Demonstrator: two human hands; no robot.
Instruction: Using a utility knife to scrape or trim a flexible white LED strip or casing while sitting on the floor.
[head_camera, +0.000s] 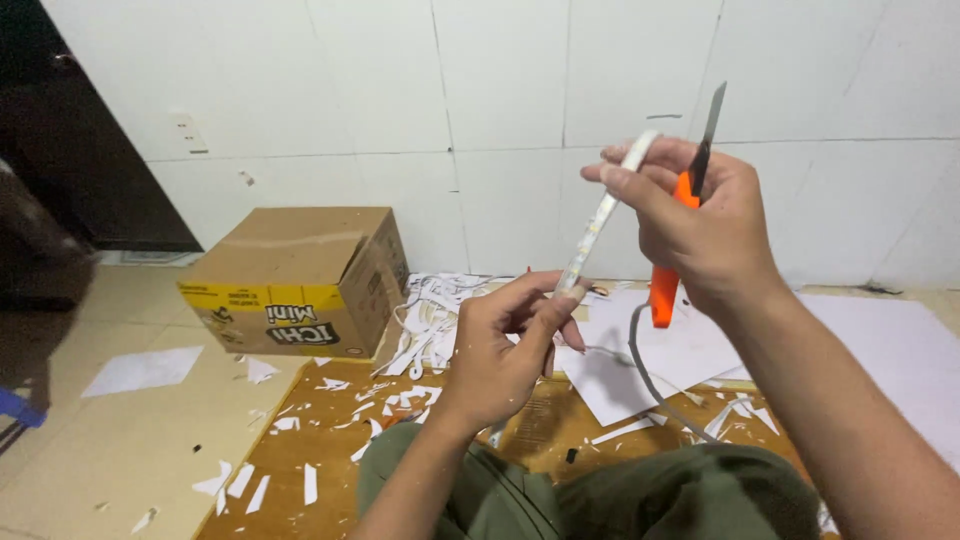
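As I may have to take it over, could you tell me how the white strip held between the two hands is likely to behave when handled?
The white strip is probably floppy: it runs straight only between the left hand and the right hand, and its free grey end droops in a curve. Being thin and narrow, it is likely light. It may slip from a loose pinch.

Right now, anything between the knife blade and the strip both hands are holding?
Nothing visible. The right hand holds the orange utility knife, blade up, and pinches the top of the white strip. The left hand pinches its lower end. Only open air lies between the blade and the strip.
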